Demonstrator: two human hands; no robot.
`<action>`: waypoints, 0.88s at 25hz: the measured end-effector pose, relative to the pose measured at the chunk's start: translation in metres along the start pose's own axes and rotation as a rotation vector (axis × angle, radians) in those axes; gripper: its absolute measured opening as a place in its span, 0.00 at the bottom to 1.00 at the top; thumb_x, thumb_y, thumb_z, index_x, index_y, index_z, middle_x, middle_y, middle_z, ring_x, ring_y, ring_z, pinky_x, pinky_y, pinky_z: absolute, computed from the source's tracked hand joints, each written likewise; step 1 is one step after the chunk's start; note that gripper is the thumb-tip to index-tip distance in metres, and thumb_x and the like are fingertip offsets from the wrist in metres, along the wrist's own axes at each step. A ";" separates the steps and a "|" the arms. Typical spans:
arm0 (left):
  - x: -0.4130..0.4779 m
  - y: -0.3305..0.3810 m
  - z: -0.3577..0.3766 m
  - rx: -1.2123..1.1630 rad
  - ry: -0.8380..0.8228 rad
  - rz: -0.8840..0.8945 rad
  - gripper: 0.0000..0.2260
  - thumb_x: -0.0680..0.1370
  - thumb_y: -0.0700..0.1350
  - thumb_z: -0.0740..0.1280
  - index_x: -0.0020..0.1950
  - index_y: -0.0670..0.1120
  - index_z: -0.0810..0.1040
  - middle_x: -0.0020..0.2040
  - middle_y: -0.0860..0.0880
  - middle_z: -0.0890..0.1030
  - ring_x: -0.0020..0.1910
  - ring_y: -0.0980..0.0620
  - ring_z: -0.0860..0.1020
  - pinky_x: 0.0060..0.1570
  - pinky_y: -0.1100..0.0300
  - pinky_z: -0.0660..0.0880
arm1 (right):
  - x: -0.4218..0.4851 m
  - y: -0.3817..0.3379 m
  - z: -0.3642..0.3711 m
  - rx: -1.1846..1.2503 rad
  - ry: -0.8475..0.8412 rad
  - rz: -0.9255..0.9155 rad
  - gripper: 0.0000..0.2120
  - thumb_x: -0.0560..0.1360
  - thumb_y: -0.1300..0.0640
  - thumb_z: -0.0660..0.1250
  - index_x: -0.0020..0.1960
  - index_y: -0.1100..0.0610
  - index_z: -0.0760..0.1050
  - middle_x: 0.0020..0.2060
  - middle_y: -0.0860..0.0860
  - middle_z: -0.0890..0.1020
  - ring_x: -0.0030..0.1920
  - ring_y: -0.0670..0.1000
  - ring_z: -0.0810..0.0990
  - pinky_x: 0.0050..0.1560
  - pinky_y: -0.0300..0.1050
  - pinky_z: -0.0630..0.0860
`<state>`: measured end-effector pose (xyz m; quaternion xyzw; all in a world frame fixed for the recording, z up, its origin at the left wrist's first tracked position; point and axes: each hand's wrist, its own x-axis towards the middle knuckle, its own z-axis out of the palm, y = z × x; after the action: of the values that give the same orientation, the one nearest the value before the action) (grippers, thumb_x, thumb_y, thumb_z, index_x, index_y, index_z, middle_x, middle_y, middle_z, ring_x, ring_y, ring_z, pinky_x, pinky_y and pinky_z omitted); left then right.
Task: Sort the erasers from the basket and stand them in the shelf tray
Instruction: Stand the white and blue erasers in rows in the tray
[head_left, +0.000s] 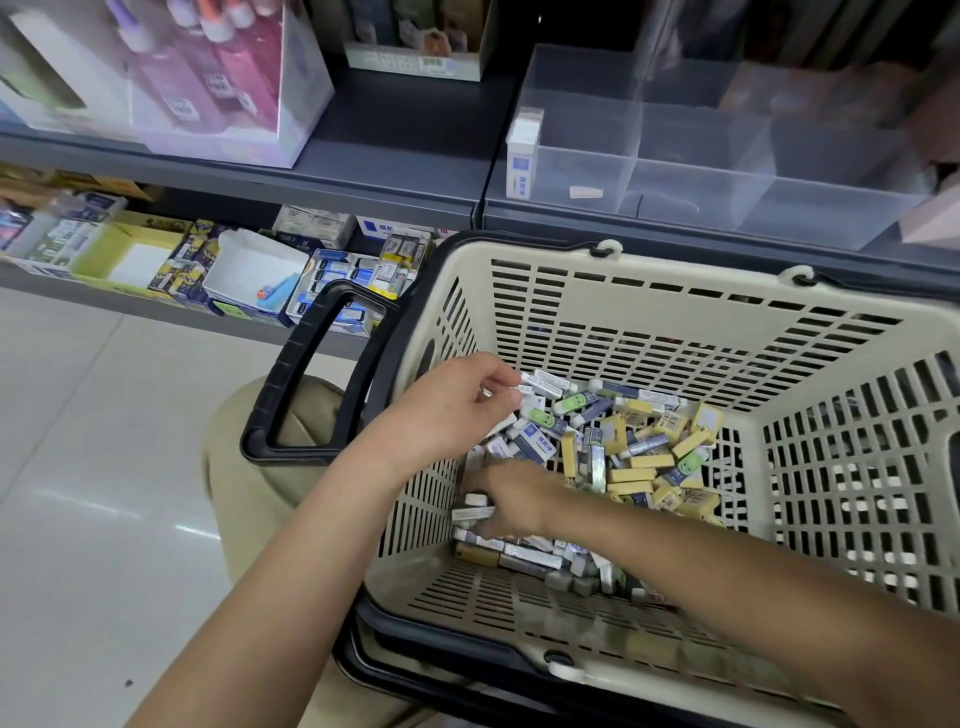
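While the right hand (511, 496) is digging into the basket (597, 312) of erasers (639, 457) (grip too blurry to tell), the left hand (457, 410) just beyond it is pinching a white eraser (524, 389).

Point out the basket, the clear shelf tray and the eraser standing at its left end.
basket (675, 338): head view, far slatted wall.
clear shelf tray (696, 200): head view, front wall of the middle compartment.
standing eraser (521, 166): head view, its blue-labelled front face.
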<state>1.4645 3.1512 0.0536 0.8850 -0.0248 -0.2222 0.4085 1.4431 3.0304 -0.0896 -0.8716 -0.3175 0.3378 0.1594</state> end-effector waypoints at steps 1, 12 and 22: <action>0.000 0.000 0.000 -0.002 0.001 -0.002 0.11 0.79 0.46 0.63 0.60 0.47 0.75 0.50 0.54 0.76 0.50 0.55 0.76 0.52 0.63 0.72 | -0.006 0.007 -0.004 0.088 -0.020 0.013 0.24 0.68 0.52 0.71 0.63 0.54 0.72 0.52 0.53 0.77 0.50 0.55 0.77 0.43 0.42 0.72; 0.006 0.028 0.021 -0.236 -0.069 -0.223 0.27 0.78 0.55 0.61 0.74 0.47 0.59 0.69 0.48 0.67 0.63 0.49 0.71 0.59 0.52 0.72 | -0.090 0.033 -0.096 0.952 0.455 0.163 0.09 0.68 0.59 0.74 0.46 0.53 0.78 0.34 0.49 0.79 0.29 0.45 0.74 0.29 0.36 0.72; 0.050 0.072 0.061 -1.298 -0.215 -0.352 0.16 0.69 0.46 0.73 0.52 0.40 0.78 0.42 0.42 0.83 0.39 0.48 0.83 0.35 0.58 0.80 | -0.123 0.037 -0.128 0.666 0.644 0.089 0.18 0.75 0.59 0.66 0.64 0.55 0.72 0.56 0.46 0.79 0.57 0.42 0.77 0.61 0.41 0.72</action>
<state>1.4937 3.0482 0.0532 0.4243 0.2175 -0.3419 0.8098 1.4778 2.9128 0.0447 -0.8463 -0.0886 0.1398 0.5064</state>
